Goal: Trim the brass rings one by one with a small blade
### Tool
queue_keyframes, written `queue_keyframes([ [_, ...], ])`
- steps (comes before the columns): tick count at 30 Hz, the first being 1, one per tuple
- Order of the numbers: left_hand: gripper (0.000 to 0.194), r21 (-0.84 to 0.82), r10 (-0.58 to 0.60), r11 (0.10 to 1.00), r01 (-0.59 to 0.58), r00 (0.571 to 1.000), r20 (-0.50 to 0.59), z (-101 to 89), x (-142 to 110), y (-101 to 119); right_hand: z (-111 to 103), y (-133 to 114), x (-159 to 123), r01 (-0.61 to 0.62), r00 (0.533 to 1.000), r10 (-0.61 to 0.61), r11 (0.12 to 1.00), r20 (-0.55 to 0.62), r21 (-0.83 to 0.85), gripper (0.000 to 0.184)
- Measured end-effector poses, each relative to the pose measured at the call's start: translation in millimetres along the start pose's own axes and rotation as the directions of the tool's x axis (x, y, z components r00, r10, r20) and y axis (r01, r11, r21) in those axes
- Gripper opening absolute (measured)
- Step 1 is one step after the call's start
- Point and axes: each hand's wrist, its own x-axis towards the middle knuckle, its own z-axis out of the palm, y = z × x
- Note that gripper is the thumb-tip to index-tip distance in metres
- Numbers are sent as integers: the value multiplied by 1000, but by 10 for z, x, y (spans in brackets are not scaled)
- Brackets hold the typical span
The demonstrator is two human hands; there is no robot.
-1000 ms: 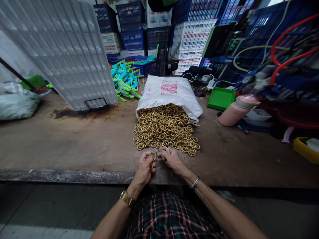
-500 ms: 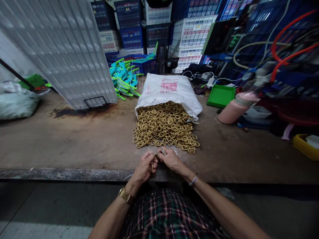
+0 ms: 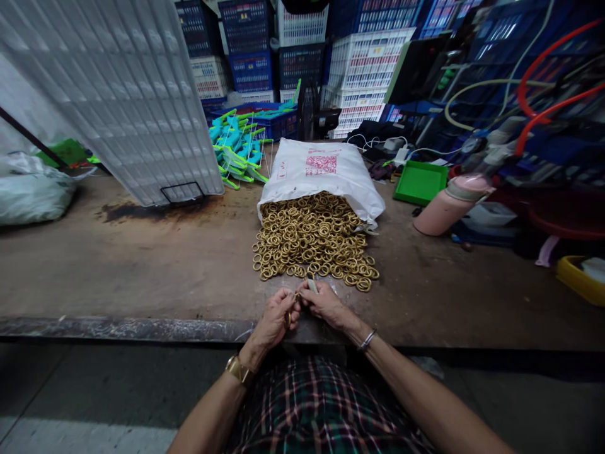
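Note:
A heap of brass rings (image 3: pixel 312 239) spills from a white printed sack (image 3: pixel 321 170) onto the brown worktable (image 3: pixel 142 265). Just in front of the heap, my left hand (image 3: pixel 276 317) is closed around a few brass rings, one hanging below its fingers. My right hand (image 3: pixel 326 302) touches it fingertip to fingertip and pinches a small pale tool or strip (image 3: pixel 312 285) that sticks up toward the heap. Both wrists rest at the table's near edge.
A ribbed white plastic panel (image 3: pixel 118 94) leans at the back left beside a grey bag (image 3: pixel 33 195). Turquoise and green plastic parts (image 3: pixel 236 151) lie behind the sack. A green tray (image 3: pixel 420 183) and pink bottle (image 3: pixel 449 205) sit right. Stacked crates line the back.
My hands have stayed together at the heap's near edge. The pale piece in my right hand has shifted from lying sideways to standing more upright.

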Motion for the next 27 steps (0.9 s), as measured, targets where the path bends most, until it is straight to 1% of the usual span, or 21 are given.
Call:
queue_keyframes([
  [2, 36, -4, -3, 1000, 3, 1000, 9, -9, -2, 6, 1, 1, 10, -9, 1000, 9, 1000, 19, 22, 16],
  [4, 34, -18, 1, 1000, -1, 1000, 25, -20, 0, 5, -2, -1, 29, 5, 1000, -5, 1000, 9, -11, 15],
  [5, 33, -27, 6, 1000, -5, 999, 33, -25, 2, 2, -5, -4, 38, 28, 999, -29, 998, -15, -60, 15],
  [7, 32, -50, 16, 999, -14, 999, 39, -32, 6, -3, -12, -11, 48, 94, 990, -115, 968, -83, -231, 14],
  [8, 32, -59, 21, 998, -19, 999, 36, -33, 7, -6, -16, -12, 44, 127, 979, -173, 930, -106, -344, 15],
  [9, 33, -66, 27, 997, -25, 999, 27, -31, 7, -9, -19, -10, 34, 157, 968, -229, 872, -104, -463, 16],
  [10, 34, -70, 32, 997, -31, 999, 13, -28, 7, -13, -21, -4, 18, 185, 960, -271, 798, -69, -574, 16],
  [12, 37, -68, 38, 997, -40, 999, -23, -19, 6, -23, -18, 17, -24, 230, 953, -301, 633, 39, -739, 14],
  [14, 38, -62, 45, 997, -48, 998, -50, -11, 4, -36, -9, 43, -66, 251, 951, -289, 508, 111, -824, 16],
  [16, 38, -60, 54, 997, -57, 997, -57, -9, 3, -50, 2, 62, -93, 245, 951, -284, 444, 124, -862, 21],
  [18, 37, -53, 65, 996, -68, 996, -56, -12, 2, -59, 9, 67, -103, 246, 949, -287, 428, 128, -870, 23],
  [22, 37, -28, 82, 996, -83, 995, -56, -19, -6, -56, 14, 56, -94, 244, 947, -299, 441, 115, -863, 25],
  [27, 39, 4, 98, 995, -98, 992, -76, -25, 3, -82, 23, 52, -77, 215, 961, -255, 430, 110, -877, 25],
])
